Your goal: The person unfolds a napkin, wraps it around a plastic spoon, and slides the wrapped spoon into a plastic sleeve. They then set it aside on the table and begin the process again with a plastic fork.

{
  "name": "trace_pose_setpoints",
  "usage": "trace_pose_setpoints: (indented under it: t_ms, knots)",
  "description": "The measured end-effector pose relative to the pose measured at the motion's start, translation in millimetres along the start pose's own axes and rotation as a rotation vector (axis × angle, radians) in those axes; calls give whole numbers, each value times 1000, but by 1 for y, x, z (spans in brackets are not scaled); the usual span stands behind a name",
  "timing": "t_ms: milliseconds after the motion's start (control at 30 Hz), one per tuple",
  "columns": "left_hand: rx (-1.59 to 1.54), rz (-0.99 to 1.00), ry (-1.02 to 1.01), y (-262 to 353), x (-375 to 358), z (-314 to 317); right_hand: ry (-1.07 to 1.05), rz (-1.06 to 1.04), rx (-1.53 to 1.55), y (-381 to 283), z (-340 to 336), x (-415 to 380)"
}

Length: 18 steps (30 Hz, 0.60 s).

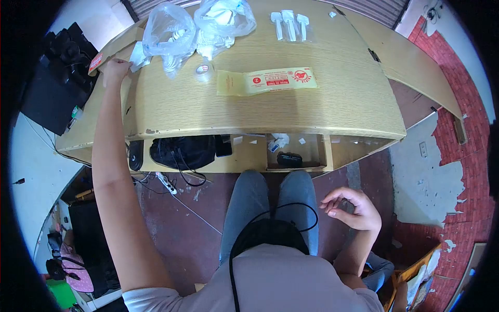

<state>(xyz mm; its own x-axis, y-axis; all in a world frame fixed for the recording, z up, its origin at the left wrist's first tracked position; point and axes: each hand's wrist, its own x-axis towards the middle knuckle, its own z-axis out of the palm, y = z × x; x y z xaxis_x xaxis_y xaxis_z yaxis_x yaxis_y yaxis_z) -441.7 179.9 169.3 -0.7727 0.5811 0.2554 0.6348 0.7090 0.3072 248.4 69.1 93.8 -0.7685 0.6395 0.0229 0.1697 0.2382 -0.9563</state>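
Observation:
My left hand (117, 70) is stretched out to the far left of the desk, fingers drawn together. It is at the edge of a long tan box (118, 46) with a red label, beside a small whitish packet (139, 57); what the fingers hold is hidden. My right hand (354, 209) hovers over the floor to the right of my knees, fingers loosely curved and apart, with nothing in it. A yellow printed wrapper (267, 81) lies flat mid-desk. Left of it is a roll of clear tape (204, 70).
Two clear plastic bags (169, 34) of white items stand at the back left. Small packs of white plastic utensils (289, 26) lie behind the wrapper. Below the desktop, an open shelf holds a black bag (182, 151) and a dark case (289, 159). A power strip (165, 182) hangs below.

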Motion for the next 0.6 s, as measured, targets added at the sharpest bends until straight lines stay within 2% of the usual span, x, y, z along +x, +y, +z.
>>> trace_pose_setpoints:
  t_ms: [367,533,600]
  knots:
    - [-2,39,71,-10,11,7,-3,-21,-17,-2,-1,0]
    - [-39,40,202,-13,16,11,-17,0,-7,-5,-2,-1]
    - [-56,43,176,-19,22,12,-7,2,-2,-4,-1,-1]
